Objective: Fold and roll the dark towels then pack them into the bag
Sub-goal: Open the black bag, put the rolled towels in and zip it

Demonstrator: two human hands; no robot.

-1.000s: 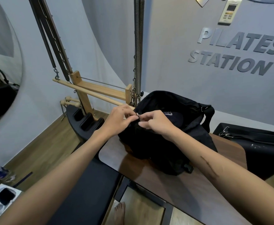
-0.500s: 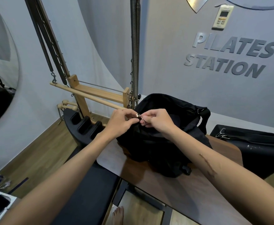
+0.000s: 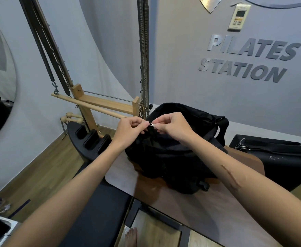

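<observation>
Pilates studio, grey wall, brown wooden table (image 3: 199,207) out front. Left hand (image 3: 128,130) pinches the bag's fabric edge by the metal zipper pull (image 3: 152,124), and the right hand (image 3: 174,126) pinches that pull. The black bag (image 3: 178,163) sits slumped and crumpled on the table, strap hanging off its right side.

The light is soft and even, rather cool. The black fabric bag (image 3: 173,157) shows almost no detail and casts a faint shadow on the brown wooden counter (image 3: 190,207). Straight lines bend near the edges, and the corners are slightly blurred.

Grey wall (image 3: 190,68) with lettering, wooden floor (image 3: 44,168), brown tabletop (image 3: 208,207)
</observation>
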